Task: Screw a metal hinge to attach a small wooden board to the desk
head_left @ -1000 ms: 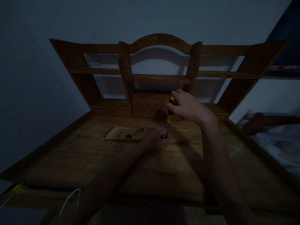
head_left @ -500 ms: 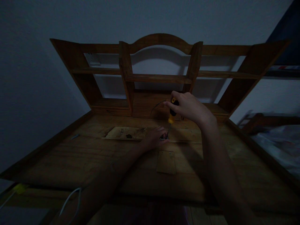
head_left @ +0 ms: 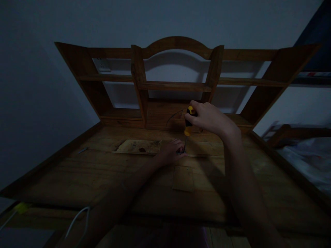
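The room is dim. My right hand (head_left: 208, 117) is closed round the yellow and black handle of a screwdriver (head_left: 189, 123), held upright with its thin shaft pointing down at the wooden desk top (head_left: 103, 172). My left hand (head_left: 169, 152) rests on the desk at the shaft's tip, fingers pinched on a small metal piece (head_left: 180, 151) that I cannot make out. Both sit at the edge of a long pale recess (head_left: 139, 146) in the desk. A small square wooden plate (head_left: 183, 178) lies just in front of my left hand.
A wooden shelf unit (head_left: 176, 82) with an arched top stands at the back of the desk against a white wall. A small screw or nail (head_left: 82, 150) lies at the left. A white cable (head_left: 76, 220) loops at the near left edge. Bedding (head_left: 310, 162) lies to the right.
My right hand has turned slightly on the screwdriver handle, fingers shifting round it. My left hand has stayed at the tip.
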The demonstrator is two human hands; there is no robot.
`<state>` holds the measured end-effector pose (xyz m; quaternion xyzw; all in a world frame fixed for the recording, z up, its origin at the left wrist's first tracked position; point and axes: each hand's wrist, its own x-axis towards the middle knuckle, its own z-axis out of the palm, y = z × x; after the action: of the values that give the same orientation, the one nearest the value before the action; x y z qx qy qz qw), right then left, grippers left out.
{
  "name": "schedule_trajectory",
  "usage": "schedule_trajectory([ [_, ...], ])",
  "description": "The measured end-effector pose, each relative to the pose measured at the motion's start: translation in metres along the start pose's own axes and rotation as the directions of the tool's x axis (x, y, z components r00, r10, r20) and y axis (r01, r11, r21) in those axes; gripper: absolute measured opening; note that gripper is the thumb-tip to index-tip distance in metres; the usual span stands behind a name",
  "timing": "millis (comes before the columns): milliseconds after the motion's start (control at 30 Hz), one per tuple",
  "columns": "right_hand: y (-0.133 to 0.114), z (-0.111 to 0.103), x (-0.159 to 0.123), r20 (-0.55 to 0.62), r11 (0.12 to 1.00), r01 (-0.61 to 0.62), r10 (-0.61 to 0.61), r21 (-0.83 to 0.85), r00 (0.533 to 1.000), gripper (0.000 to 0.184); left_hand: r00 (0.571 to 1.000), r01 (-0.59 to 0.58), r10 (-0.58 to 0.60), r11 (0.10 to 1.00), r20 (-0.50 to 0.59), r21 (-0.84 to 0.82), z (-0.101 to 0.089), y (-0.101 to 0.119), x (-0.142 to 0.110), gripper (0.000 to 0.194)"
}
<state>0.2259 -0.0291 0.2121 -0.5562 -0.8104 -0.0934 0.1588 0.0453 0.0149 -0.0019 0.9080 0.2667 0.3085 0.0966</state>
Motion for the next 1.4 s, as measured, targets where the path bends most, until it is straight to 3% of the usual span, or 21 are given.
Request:
schedule_trajectory([
  [167,0.0017,0.0003,0.0003,-0.013,1.0,-0.022,0.022,-0.021,1.0,0.051,1.0,0.004,-0.004,1.0,0.014,-0.029,-0.0004,0.0007,0.0,0.026],
  [267,0.0018,0.0004,0.0001,-0.025,0.998,-0.013,0.015,0.063,1.0,0.058,1.0,0.018,-0.017,0.999,0.024,-0.038,-0.0027,0.0033,0.0,0.026],
  [433,0.0012,0.0013,0.0004,-0.021,0.982,0.074,-0.071,0.172,0.997,0.033,1.0,0.015,-0.015,1.0,0.015,-0.02,-0.0054,0.0063,0.0005,0.027],
  [600,0.0013,0.0032,0.0023,-0.027,0.986,0.092,-0.089,0.139,0.996,0.026,1.0,-0.004,0.004,1.0,0.003,-0.013,-0.0025,0.0033,-0.0001,0.029],
  [867,0.0028,0.004,0.0013,-0.08,0.999,0.047,-0.049,-0.023,0.996,0.042,1.0,-0.002,0.002,1.0,0.005,-0.011,-0.0017,0.0015,-0.0001,0.028],
  [1033,-0.0015,0.0005,-0.0026,-0.036,1.0,0.015,-0.015,0.012,0.999,0.057,1.0,0.008,-0.007,1.0,0.01,-0.011,-0.0015,0.002,0.0004,0.026],
  [1200,0.0001,0.0016,0.0005,-0.021,0.99,0.079,-0.077,0.119,0.997,0.033,1.0,0.006,-0.006,1.0,0.004,0.005,-0.0038,0.0051,0.0013,0.028],
  [1400,0.0053,0.0087,0.0042,-0.072,0.974,0.153,-0.143,0.166,0.987,0.03,1.0,0.006,-0.006,1.0,0.015,-0.013,-0.0039,0.0048,0.0003,0.027],
])
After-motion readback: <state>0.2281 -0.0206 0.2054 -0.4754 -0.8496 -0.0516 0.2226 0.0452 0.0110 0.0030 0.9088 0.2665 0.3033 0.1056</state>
